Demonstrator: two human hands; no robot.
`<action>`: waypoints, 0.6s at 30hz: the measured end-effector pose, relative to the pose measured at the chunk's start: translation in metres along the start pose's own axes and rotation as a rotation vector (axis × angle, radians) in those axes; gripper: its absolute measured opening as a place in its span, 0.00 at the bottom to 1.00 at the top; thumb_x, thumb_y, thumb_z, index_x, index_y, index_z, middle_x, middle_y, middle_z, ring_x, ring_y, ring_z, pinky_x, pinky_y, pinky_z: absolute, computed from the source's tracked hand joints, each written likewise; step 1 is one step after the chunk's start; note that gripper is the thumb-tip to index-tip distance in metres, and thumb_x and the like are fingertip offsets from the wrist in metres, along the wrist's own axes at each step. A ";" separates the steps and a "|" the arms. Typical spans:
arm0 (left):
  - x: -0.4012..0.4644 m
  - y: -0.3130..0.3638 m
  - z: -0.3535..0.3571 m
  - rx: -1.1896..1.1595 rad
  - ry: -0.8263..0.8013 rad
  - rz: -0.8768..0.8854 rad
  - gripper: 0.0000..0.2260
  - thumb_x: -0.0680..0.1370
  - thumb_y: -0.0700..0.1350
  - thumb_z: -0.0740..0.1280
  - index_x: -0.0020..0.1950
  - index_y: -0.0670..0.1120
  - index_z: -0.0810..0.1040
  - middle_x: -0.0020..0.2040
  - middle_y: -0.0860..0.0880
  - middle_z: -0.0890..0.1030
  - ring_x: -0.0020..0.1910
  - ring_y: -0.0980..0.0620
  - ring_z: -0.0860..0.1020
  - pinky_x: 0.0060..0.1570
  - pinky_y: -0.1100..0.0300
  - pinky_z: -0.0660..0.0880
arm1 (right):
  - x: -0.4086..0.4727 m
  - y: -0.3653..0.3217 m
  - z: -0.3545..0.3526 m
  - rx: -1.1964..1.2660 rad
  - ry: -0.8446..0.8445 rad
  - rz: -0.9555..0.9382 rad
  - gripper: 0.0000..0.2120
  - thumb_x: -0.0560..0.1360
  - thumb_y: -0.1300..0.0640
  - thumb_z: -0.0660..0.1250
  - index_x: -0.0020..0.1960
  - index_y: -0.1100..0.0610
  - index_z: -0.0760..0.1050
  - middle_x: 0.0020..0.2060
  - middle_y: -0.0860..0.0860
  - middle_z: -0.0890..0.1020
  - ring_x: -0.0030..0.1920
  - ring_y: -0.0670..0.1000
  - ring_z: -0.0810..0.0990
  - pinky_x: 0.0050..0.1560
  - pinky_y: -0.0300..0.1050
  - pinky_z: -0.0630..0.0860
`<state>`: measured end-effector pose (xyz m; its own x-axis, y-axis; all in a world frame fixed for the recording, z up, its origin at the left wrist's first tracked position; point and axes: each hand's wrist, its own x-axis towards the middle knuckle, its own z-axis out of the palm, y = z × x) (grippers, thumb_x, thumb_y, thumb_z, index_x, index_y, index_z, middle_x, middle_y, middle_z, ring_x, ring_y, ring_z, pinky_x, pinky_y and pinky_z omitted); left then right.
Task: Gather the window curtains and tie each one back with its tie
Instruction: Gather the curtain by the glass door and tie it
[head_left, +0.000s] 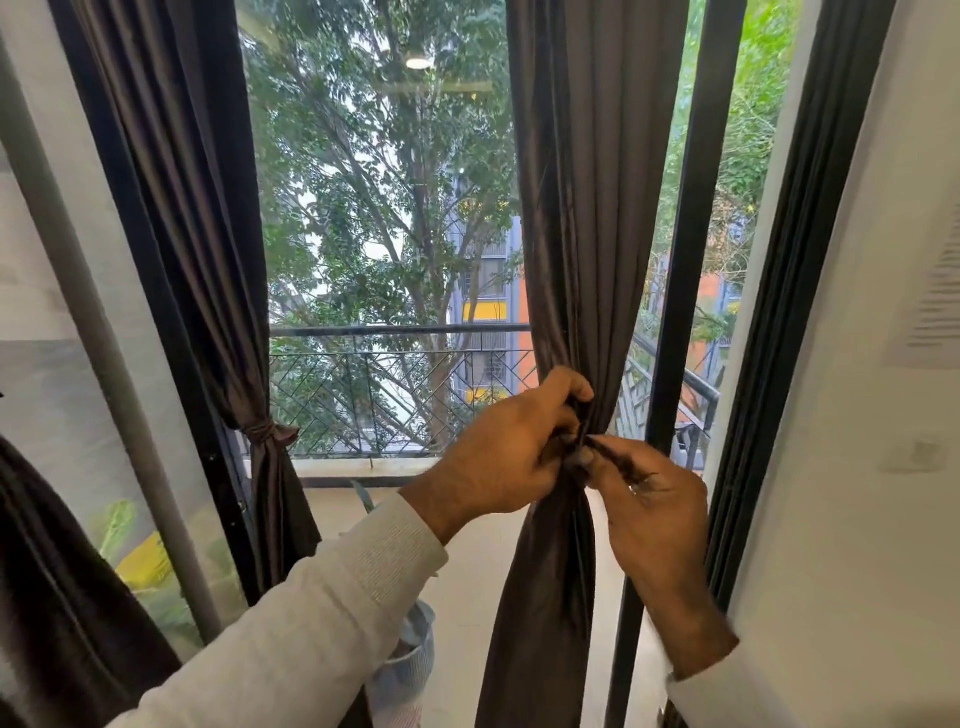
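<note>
Two dark brown curtains hang at the window. The left curtain (208, 234) is gathered and bound by its tie (267, 432) in a knot. The right curtain (576, 234) is bunched at waist height between my hands. My left hand (511, 447) grips the bunched fabric and a strand of the right tie (582, 441) from the left. My right hand (641, 499) pinches the tie's other end just to the right. The knot area is mostly hidden by my fingers.
A black window frame post (680, 260) stands right behind the right curtain. A white wall (857, 467) lies on the right and a grey pole (93, 322) on the left. Beyond the glass a balcony railing (395, 332) and trees show. A pale fabric object (410, 660) sits low.
</note>
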<state>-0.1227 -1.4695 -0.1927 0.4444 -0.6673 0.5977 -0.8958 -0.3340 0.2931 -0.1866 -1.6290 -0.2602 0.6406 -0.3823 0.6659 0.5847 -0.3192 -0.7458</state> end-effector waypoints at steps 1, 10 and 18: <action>-0.001 0.000 -0.001 -0.033 -0.007 0.017 0.23 0.76 0.34 0.68 0.69 0.45 0.68 0.45 0.55 0.79 0.42 0.58 0.77 0.44 0.63 0.73 | 0.000 -0.002 0.000 0.008 0.018 0.001 0.09 0.78 0.60 0.76 0.55 0.49 0.87 0.43 0.43 0.89 0.44 0.47 0.88 0.50 0.40 0.84; -0.025 -0.004 0.025 -0.037 0.372 0.012 0.21 0.77 0.41 0.75 0.64 0.50 0.69 0.47 0.51 0.84 0.45 0.49 0.84 0.47 0.46 0.82 | 0.016 0.000 0.005 0.117 0.057 0.269 0.03 0.75 0.60 0.79 0.43 0.55 0.87 0.32 0.54 0.86 0.31 0.49 0.81 0.40 0.46 0.81; -0.028 -0.013 0.037 0.357 0.398 0.165 0.13 0.81 0.45 0.69 0.61 0.39 0.84 0.50 0.44 0.84 0.47 0.43 0.79 0.51 0.47 0.76 | 0.024 -0.009 -0.007 0.015 -0.094 0.181 0.06 0.77 0.58 0.78 0.41 0.54 0.86 0.28 0.48 0.84 0.29 0.43 0.79 0.37 0.34 0.77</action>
<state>-0.1234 -1.4715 -0.2406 0.2005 -0.4502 0.8701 -0.8657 -0.4972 -0.0577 -0.1796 -1.6413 -0.2377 0.7790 -0.3494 0.5207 0.4632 -0.2391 -0.8534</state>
